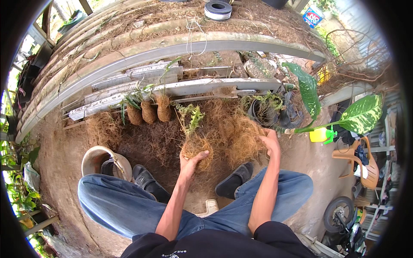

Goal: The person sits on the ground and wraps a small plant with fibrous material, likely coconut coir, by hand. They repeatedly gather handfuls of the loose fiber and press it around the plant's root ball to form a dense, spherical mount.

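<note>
My left hand (191, 163) grips a loose ball of brown coconut fibre (198, 149) from below, thumb across its front. A small green leafy plant (193, 119) rises out of the top of that ball. Over on the right, my right hand (270, 142) has its fingers at the edge of a large heap of coconut fibre (242, 135); whether it grips a tuft there is hard to tell. Three bound fibre root balls (149, 112) with leafy tops stand in a row beyond the left hand. Dark loose fibre (151, 142) covers the ground between.
Left of my feet lies a tipped pale bucket (96, 158). A black pot (259, 111) and a variegated plant (309, 93) are at the right, near a yellow-green spray bottle (319, 134). Behind runs a slatted bench (155, 42) with a tape roll (218, 10) and hanging string (193, 35).
</note>
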The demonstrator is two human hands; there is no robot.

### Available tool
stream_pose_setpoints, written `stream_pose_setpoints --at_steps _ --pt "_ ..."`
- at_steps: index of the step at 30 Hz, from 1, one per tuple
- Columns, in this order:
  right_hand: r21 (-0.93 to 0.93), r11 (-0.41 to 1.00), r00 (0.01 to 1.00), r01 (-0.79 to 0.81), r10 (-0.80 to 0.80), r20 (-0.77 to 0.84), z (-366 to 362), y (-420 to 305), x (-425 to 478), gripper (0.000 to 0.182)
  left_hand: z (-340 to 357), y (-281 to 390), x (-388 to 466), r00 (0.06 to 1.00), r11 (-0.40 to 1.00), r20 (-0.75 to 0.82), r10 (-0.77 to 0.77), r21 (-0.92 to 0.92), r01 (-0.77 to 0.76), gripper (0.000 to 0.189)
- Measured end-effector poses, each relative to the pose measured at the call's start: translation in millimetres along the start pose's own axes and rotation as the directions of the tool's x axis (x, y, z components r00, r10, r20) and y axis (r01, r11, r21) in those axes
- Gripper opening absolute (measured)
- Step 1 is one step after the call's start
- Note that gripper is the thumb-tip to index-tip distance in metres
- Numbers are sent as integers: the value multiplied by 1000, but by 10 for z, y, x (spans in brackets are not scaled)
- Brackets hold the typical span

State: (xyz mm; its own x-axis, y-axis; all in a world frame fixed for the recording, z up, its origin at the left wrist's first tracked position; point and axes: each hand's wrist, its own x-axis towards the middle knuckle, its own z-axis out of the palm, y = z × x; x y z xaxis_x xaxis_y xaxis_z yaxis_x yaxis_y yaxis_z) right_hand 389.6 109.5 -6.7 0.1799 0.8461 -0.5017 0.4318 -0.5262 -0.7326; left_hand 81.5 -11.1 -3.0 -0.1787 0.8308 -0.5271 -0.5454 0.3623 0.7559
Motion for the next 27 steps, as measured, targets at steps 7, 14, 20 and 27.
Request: stream_pose_setpoints --at_steps 7,14,20,27 --pt "204 966 987 159 -150 -60 -222 -277 -316 54 47 6 -63 998 997 51 47 -63 -44 48" --pt "135 938 948 320 -316 -48 269 -367 -873 51 79 53 -135 993 995 78 92 -39 -89 47" --pt "-86 893 896 442 -443 16 653 -422 -1276 48 116 108 -212 989 994 96 111 -16 -110 49" --pt "-315 836 892 450 -432 130 915 -785 -1631 53 127 54 -231 957 961 106 270 38 -275 58"
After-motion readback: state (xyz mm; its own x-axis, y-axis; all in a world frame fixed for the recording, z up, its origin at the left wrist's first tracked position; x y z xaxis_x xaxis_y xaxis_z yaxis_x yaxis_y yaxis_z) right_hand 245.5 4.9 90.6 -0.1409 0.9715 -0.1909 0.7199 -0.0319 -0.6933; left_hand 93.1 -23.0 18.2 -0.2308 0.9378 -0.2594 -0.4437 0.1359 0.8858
